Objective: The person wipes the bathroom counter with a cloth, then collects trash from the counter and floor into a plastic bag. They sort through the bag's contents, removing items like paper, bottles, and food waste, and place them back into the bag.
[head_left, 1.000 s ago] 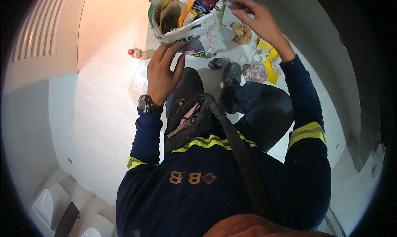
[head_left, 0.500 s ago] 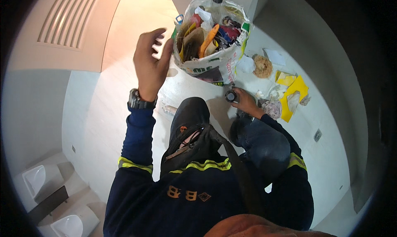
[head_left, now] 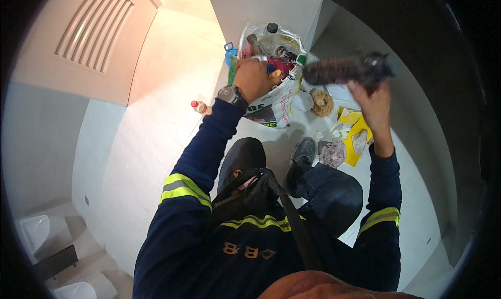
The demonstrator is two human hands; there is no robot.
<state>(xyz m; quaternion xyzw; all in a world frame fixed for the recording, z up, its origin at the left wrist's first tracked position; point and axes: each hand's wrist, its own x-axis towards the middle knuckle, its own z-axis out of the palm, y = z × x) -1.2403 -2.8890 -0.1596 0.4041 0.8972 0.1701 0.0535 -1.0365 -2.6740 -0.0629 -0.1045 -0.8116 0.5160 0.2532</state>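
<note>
A white printed bag [head_left: 284, 103] stands upright on the floor, filled with mixed items, among them a clear bottle with a black cap [head_left: 271, 28]. My left hand [head_left: 254, 78] reaches into its mouth with the fingers curled. An orange piece [head_left: 276, 75] shows beside those fingers; what they hold is mostly hidden. To the right of the bag, my right hand [head_left: 371, 98] grips a large dark bottle [head_left: 339, 71]. It lies almost level in the air, blurred by motion.
Right of the bag lie a tan fibrous clump [head_left: 322, 103], yellow sheets [head_left: 357, 142] and a crumpled pale wad [head_left: 332, 154]. A small red-capped bottle [head_left: 201, 107] and a blue container [head_left: 230, 53] are to its left. White basins [head_left: 44, 233] line the lower left.
My right hand has lifted the dark bottle from near my knee up to the right of the bag. My left hand has moved from beside the bag into its mouth, its fingers curling.
</note>
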